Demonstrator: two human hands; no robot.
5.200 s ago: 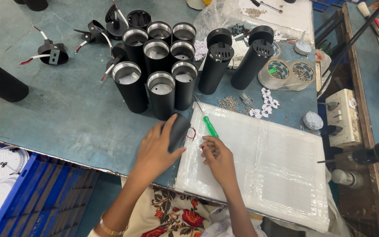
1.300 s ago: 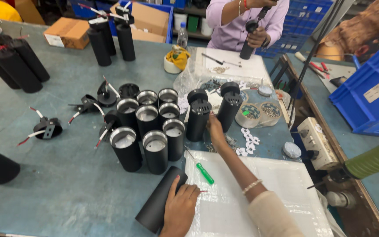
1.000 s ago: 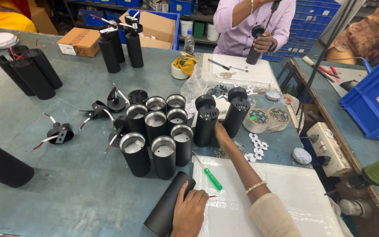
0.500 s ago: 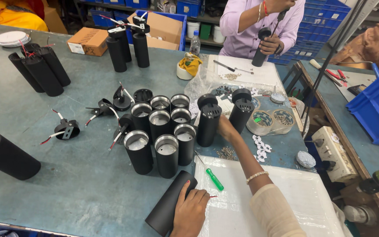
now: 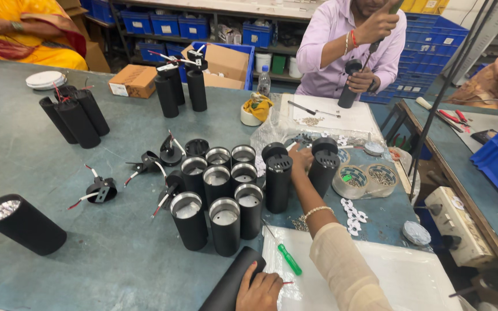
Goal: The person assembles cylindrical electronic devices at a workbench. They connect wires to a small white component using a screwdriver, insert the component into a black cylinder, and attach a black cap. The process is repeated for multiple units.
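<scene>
The left hand (image 5: 260,291) lies flat, palm down, fingers spread, on a black cylindrical housing (image 5: 231,285) resting on its side at the counter's near edge, pressing rather than closing on it; the right hand (image 5: 299,159) reaches out past the green-handled screwdriver (image 5: 283,253) to the gap between two tall black tubes with slotted caps (image 5: 278,173), and whether its grip is shut on anything I cannot tell, as the fingers are hidden behind the nearer tube.

At about nine o'clock from that hand stands a cluster of open black housings with silver reflectors (image 5: 220,190), upright and touching, none capped as far as the view shows; at ten o'clock of the cluster lie loose black brackets with red and white wires (image 5: 102,190), apart from any housing; at three o'clock of the right hand sit two round tubs of small screws (image 5: 364,179) and white plastic rings (image 5: 353,210) on the grey counter (image 5: 87,253).

Judged from this, only the two capped tubes look assembled; the open cluster, the lying housing and the loose wired brackets remain to be fitted.
</scene>
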